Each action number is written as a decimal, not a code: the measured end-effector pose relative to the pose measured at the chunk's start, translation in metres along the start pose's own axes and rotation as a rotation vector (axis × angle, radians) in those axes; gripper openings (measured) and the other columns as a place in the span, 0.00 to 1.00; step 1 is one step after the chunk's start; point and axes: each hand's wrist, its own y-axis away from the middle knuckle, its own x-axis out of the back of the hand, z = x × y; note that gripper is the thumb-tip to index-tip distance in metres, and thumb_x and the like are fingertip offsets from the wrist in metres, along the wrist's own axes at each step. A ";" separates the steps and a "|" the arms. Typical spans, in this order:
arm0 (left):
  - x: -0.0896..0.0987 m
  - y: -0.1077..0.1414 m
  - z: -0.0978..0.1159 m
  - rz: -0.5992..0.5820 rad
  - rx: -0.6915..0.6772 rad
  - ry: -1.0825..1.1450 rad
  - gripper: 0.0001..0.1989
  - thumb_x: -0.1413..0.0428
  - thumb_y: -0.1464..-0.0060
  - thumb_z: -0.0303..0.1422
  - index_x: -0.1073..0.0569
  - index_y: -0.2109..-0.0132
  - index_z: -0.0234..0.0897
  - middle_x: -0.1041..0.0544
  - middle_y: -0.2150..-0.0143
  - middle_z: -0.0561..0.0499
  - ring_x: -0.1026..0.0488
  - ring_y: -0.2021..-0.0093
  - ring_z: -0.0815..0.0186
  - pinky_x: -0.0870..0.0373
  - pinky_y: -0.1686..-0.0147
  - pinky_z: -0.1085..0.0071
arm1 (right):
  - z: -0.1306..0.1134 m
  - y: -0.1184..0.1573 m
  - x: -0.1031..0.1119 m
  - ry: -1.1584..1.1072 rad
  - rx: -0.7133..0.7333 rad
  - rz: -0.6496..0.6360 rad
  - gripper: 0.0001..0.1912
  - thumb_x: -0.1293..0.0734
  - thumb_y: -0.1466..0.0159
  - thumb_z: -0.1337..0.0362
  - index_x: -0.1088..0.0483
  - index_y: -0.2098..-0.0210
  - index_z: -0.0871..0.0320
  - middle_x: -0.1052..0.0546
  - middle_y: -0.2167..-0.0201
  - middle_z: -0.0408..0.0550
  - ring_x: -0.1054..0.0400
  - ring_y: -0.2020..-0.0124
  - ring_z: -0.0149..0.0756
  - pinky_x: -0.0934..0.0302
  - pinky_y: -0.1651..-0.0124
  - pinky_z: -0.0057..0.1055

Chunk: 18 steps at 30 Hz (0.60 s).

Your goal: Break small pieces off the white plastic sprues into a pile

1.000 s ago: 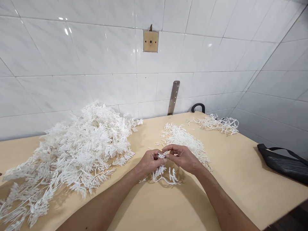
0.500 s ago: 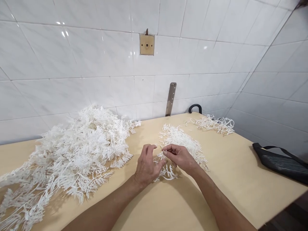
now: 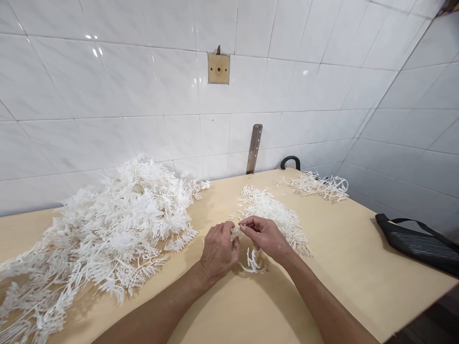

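My left hand [image 3: 220,248] is closed round a white branched plastic piece [image 3: 252,262], whose curved prongs hang out below the fingers. Close beside it on the right, my right hand [image 3: 263,236] pinches thumb and forefinger together at a small white bit by the piece's upper end. Just behind my right hand lies a heap of short white strands [image 3: 274,210]. A large pile of white feathery plastic sprigs [image 3: 125,224] covers the left part of the table.
Bare white stems [image 3: 319,185] lie at the table's back right, near a black curved handle [image 3: 290,160]. A black mesh bag [image 3: 416,243] rests at the right edge of the tan table [image 3: 351,267]. A metal strip [image 3: 254,148] stands against the tiled wall.
My left hand's fingers have closed further round the white piece, and its thumb has drawn in. My right hand stays nearly in place, still pinching.
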 end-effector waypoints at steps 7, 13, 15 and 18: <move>0.004 0.000 0.004 0.000 -0.013 -0.028 0.12 0.50 0.41 0.26 0.36 0.50 0.39 0.27 0.61 0.48 0.27 0.69 0.64 0.34 0.72 0.69 | -0.001 -0.001 -0.001 0.003 0.031 0.066 0.18 0.31 0.41 0.50 0.24 0.63 0.59 0.23 0.71 0.46 0.36 0.79 0.28 0.42 0.79 0.25; 0.008 0.000 0.005 -0.020 -0.055 -0.054 0.08 0.51 0.44 0.23 0.33 0.58 0.38 0.32 0.61 0.48 0.31 0.68 0.65 0.34 0.72 0.70 | 0.001 -0.001 -0.001 0.018 -0.034 0.114 0.17 0.31 0.41 0.50 0.25 0.65 0.58 0.23 0.72 0.45 0.38 0.81 0.27 0.42 0.79 0.26; 0.009 0.000 0.006 -0.031 -0.083 -0.057 0.09 0.49 0.47 0.24 0.33 0.58 0.37 0.32 0.62 0.47 0.31 0.65 0.62 0.32 0.68 0.67 | 0.001 -0.001 -0.001 -0.014 -0.044 0.110 0.17 0.30 0.42 0.50 0.25 0.65 0.58 0.24 0.72 0.45 0.40 0.82 0.26 0.43 0.80 0.25; 0.009 0.000 0.008 -0.059 -0.108 -0.050 0.12 0.46 0.48 0.28 0.33 0.55 0.37 0.30 0.61 0.45 0.31 0.61 0.58 0.31 0.62 0.62 | 0.001 -0.001 -0.002 -0.069 -0.058 0.082 0.18 0.31 0.41 0.49 0.25 0.64 0.58 0.25 0.72 0.43 0.42 0.83 0.25 0.44 0.82 0.25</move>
